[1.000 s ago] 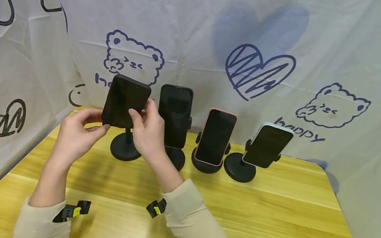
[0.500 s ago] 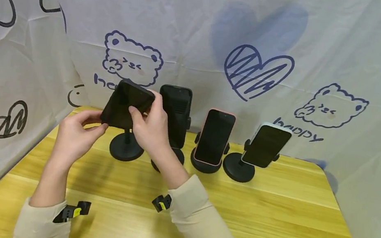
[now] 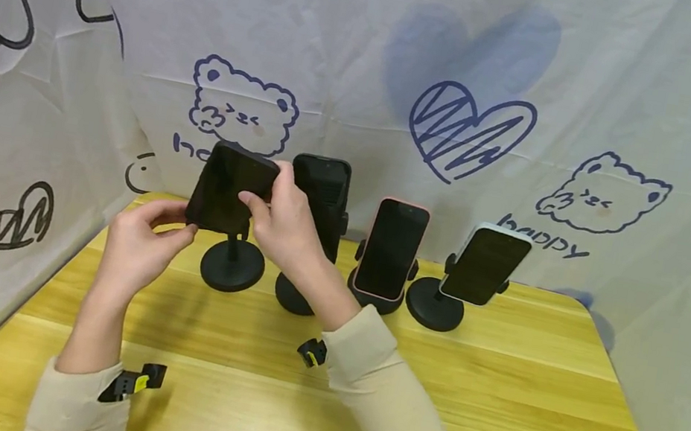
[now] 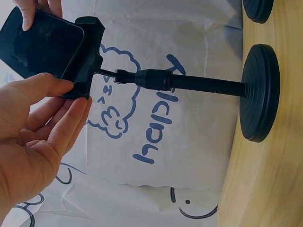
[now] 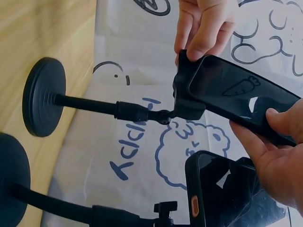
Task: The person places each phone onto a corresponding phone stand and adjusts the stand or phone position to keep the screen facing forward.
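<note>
My right hand (image 3: pixel 288 225) pinches a black smartphone (image 3: pixel 224 189) by its right edge, the thumb over the dark screen. My left hand (image 3: pixel 140 243) grips one end of the black holder (image 4: pixel 94 40) at the head of a phone stand, thumb in front and fingers behind. In the right wrist view the lower end of the phone lies against that holder, and the phone sits at a slant to it. A thin pole (image 4: pixel 203 84) joins the holder to a round base (image 3: pixel 232 265) standing on the wooden table.
To the right stand more phones on black stands: a black-cased phone (image 3: pixel 331 187) close behind the right hand, a pink-edged phone (image 3: pixel 391 249) and a light-blue-edged phone (image 3: pixel 487 264). White cloth (image 3: pixel 373 39) with drawings hangs behind the table (image 3: pixel 492 404).
The phone has tipped, its upper end shifting right, and has come slightly upright again since half a second ago. My right hand and forearm have swung right; the left hand stays in place.
</note>
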Available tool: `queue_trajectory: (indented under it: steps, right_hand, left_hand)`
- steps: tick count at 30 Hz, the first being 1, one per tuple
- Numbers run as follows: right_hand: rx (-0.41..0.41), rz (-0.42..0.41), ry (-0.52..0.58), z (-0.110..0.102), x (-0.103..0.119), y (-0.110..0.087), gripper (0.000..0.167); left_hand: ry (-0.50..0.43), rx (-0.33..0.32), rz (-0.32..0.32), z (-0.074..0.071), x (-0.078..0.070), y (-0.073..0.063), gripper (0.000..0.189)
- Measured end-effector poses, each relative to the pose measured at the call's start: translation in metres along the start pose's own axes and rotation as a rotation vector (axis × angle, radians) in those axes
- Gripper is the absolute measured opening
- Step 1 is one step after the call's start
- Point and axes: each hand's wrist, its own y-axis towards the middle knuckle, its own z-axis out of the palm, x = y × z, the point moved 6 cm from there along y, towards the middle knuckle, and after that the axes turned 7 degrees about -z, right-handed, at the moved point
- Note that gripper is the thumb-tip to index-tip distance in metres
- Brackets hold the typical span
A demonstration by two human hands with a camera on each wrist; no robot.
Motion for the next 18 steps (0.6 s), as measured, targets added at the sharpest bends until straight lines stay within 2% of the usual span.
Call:
queue_trajectory:
  steps: [8,18]
  right_hand:
    - [0.042,-0.036,-0.051,0.0002,0.0018,0.0021,0.041]
    - [0.089,-0.005,-0.129,0.0010,0.0035,0.0068,0.049]
  left_hand:
    - [-0.024,-0.013,0.031,-0.0007,-0.0001,-0.0002,0.029]
    - [-0.009,0.001,0.077,-0.0023,0.0008,-0.0005,0.028]
